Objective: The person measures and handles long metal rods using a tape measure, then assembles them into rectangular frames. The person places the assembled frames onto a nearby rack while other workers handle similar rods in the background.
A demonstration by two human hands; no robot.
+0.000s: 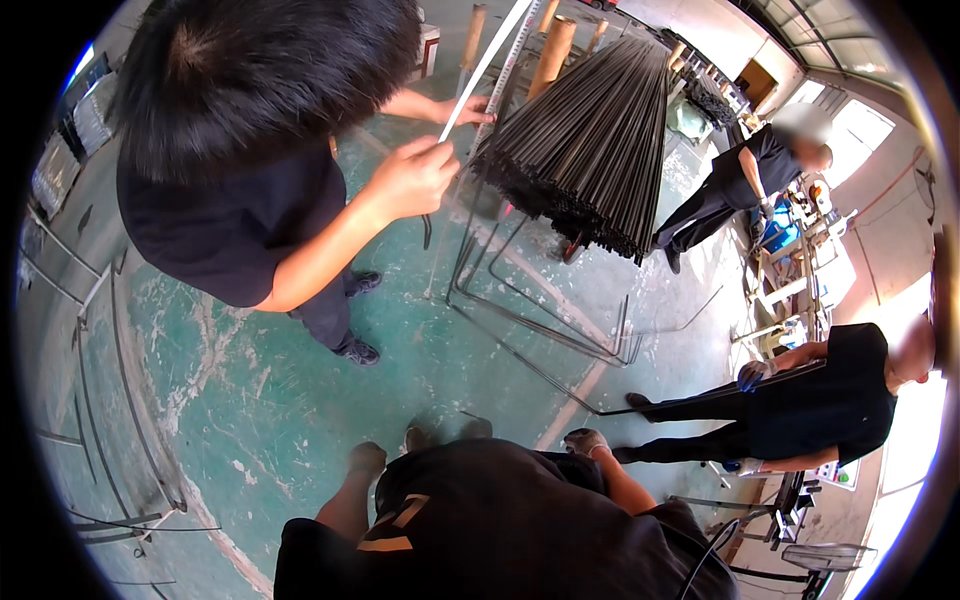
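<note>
Left hand [367, 460] and right hand [586, 442] hanging by shirt [530, 510] — can't tell how open or holding what, co-worker [230, 225] gripping tape [486, 65]

Blk tee [560, 520] w/ tan angular print [386, 545], short slvs [310, 550]; thin blk cable [711, 548] R side; greyish gloves [367, 458] on hands [585, 441].

A long, thin, dark bent rod [598, 412] had its sharp corner between four and five o'clock from the view's centre. From that corner, one straight length ran toward ten o'clock; the other slanted toward a point between two and three o'clock. Several slim, dark nested rods [585, 345] lay near it on its upper side, around four o'clock from the centre, angular and close together, some short ends turned toward twelve o'clock.
</note>
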